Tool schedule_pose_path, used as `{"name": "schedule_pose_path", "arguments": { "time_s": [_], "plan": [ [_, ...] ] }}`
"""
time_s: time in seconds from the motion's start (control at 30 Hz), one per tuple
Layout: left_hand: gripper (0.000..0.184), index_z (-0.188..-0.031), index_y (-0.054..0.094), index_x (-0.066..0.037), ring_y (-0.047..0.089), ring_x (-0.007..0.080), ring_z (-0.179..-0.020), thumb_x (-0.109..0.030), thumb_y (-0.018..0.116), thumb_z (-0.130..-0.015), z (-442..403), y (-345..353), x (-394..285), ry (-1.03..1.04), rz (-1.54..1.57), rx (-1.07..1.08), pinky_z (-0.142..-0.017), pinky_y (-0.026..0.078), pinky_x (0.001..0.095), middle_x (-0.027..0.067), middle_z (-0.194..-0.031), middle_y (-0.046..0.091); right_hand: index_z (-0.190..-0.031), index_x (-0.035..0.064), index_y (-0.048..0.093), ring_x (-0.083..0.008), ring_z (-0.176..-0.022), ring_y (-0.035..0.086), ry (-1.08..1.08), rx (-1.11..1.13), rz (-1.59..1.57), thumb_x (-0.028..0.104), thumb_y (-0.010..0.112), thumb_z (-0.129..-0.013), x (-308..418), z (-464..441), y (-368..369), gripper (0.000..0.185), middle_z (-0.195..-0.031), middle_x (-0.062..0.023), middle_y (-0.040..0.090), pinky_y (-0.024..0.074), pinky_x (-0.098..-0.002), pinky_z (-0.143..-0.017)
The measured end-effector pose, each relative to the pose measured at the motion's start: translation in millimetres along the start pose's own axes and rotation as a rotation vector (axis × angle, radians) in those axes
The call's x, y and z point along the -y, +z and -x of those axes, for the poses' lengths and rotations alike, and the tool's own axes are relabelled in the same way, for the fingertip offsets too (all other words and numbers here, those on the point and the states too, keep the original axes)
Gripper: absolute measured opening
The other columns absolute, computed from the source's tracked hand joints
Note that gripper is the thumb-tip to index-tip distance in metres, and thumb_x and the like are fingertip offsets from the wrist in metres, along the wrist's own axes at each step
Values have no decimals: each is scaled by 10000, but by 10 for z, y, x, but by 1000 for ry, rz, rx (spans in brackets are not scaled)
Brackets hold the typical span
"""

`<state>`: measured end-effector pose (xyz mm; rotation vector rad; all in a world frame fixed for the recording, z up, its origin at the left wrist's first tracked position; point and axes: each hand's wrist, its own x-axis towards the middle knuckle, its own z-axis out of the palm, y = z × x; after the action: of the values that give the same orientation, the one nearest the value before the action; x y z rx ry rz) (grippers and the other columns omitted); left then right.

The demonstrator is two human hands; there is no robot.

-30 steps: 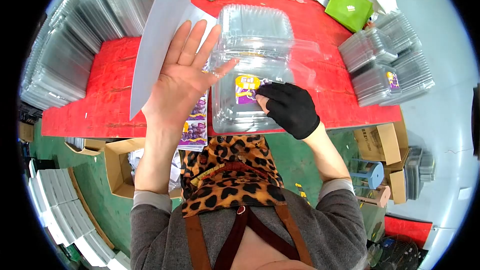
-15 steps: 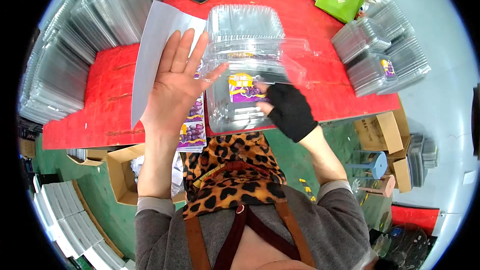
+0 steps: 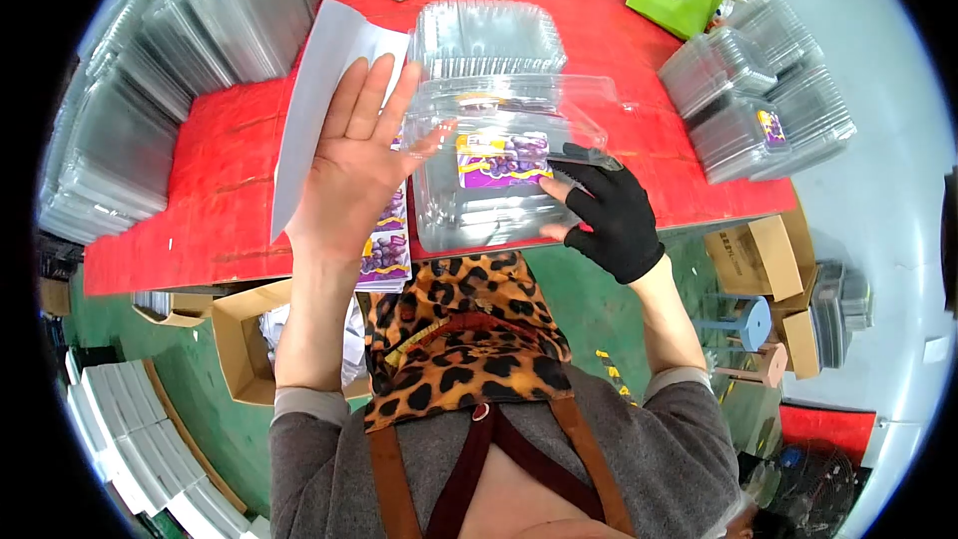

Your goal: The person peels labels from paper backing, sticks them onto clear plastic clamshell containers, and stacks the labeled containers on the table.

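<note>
- Container (image 3: 479, 227), clear plastic, sits at the front edge of the red table (image 3: 244, 155), between the two hands.
- Label (image 3: 504, 168) with printed grapes lies on the container, its long side running left to right, roughly along the table's front edge.
- Right hand (image 3: 614, 225), in a black fingerless glove, is nearer to the label and lies to its right. One fingertip is at the label's right end — touching or just beside, I cannot tell. Its fingers are loosely spread, clenching nothing visible.
- Left hand (image 3: 354, 175), bare, lies left of the label, palm up, fingers stretched and released. Its thumb points over the container's left rim — contact is unclear.
- White sheet (image 3: 317, 80) stands curled behind the left hand; grape stickers (image 3: 382, 262) jut past the table's front edge.
- Plastic stacks (image 3: 768, 105) line the table's right edge.
</note>
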<state>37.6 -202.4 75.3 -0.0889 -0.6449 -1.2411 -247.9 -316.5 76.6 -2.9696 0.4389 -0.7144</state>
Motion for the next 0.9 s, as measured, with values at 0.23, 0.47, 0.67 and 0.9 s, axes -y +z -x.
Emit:
{"name": "schedule_pose_path", "arguments": {
  "time_s": [0.23,0.47,0.67,0.9],
  "plan": [
    [598,-1459,407,-40,251,337,-1476,-447,378,-1022,9,39,6,-3,25,-60,-1133,174,711,124,-1528,409,-1200,103,655,-314,-1065,611,14,5,10,266,778,-733,-5,25,16,510,-1239,-105,635,482,-425,-891],
    [568,-1452,423,-40,266,332,-1472,-410,381,-1023,7,31,2,-6,-10,-32,-1140,196,685,135,-1506,440,-1192,83,656,-311,-1067,616,-6,-34,51,284,774,-742,-3,-2,-42,508,-1225,-121,637,487,-425,-892],
    [535,-1413,474,-43,258,329,-1471,-405,368,-1033,20,106,-96,-113,-204,-19,-1134,169,707,123,-1486,469,-1012,61,696,-290,-957,661,-18,-235,128,226,823,-712,29,9,-96,365,-1060,-95,699,528,-392,-789],
    [432,-1356,463,44,656,314,-1106,-231,403,-1028,304,426,-166,-121,-210,-507,-940,551,436,217,-1262,617,-874,87,691,-253,-838,636,-131,-486,344,117,862,-640,-16,-60,-143,291,-933,-36,692,469,-364,-636]
  ]
}}
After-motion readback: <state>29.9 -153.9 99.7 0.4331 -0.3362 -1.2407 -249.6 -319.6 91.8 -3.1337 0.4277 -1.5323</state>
